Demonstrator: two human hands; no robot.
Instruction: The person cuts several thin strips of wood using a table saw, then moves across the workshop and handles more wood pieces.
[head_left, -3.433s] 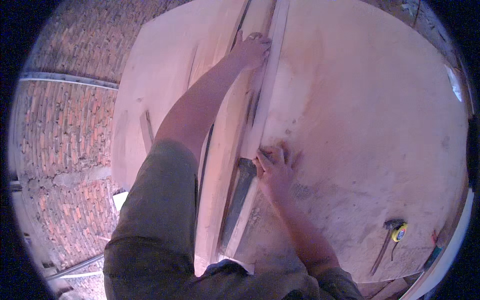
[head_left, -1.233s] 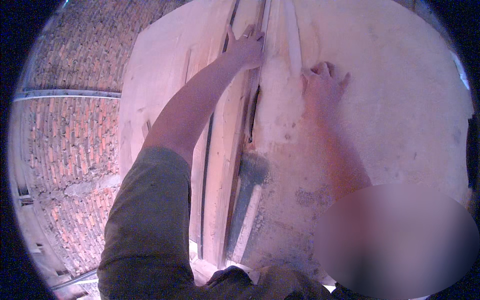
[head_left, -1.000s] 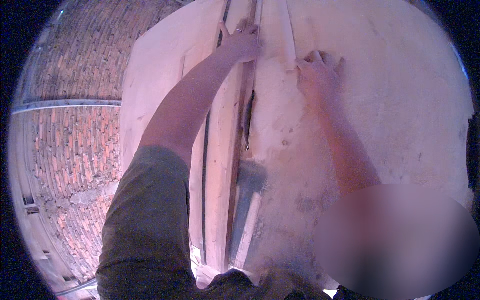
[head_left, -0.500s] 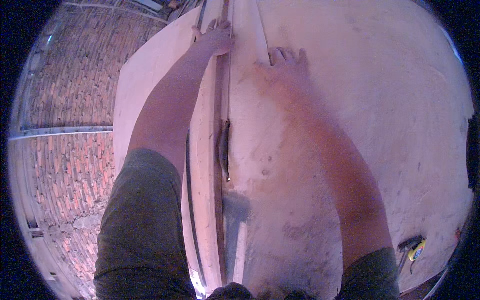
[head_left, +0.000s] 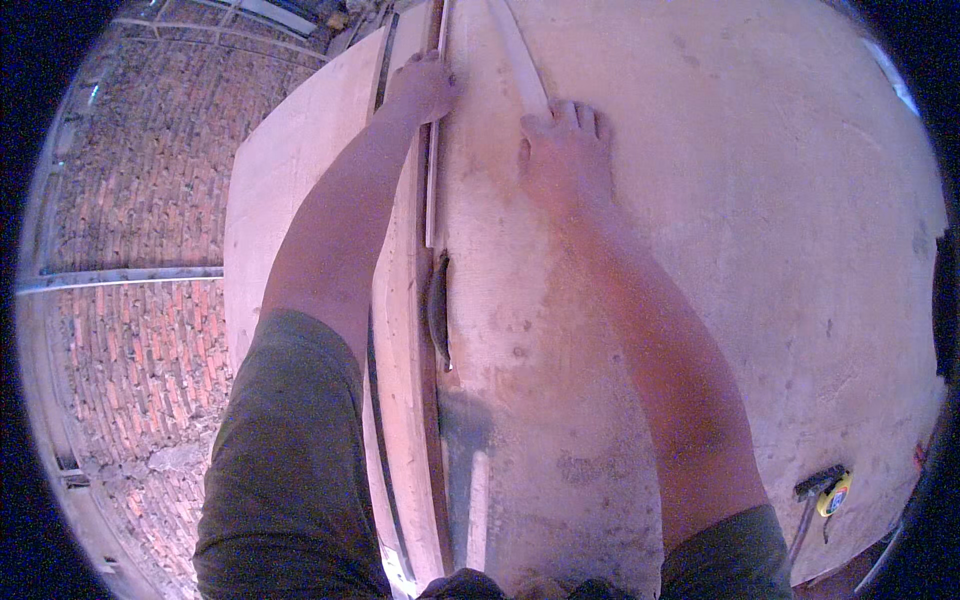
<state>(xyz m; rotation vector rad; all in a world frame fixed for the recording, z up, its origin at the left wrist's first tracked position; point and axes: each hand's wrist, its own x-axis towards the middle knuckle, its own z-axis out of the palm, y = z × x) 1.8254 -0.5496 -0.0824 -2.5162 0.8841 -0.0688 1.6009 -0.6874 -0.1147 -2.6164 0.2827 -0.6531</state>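
Note:
A circular saw blade stands up through a slot in the broad wooden tabletop. Left of it runs a long wooden fence. At the far part of the fence, my left hand curls its fingers over a narrow wooden strip lying along the fence's right side, its near end just beyond the blade. To the right, my right hand lies low over the tabletop, fingers bent and closed at the near end of another thin, pale strip, which slants away to the far edge.
A hammer and a yellow tape measure lie at the table's near right corner. A dark patch and a pale strip are on the near side of the blade. Brickwork shows beyond the left edge.
My right hand's spread fingers have drawn together at the strip's end. My left hand's fingers have curled in more over the fence-side strip. The view has shifted slightly.

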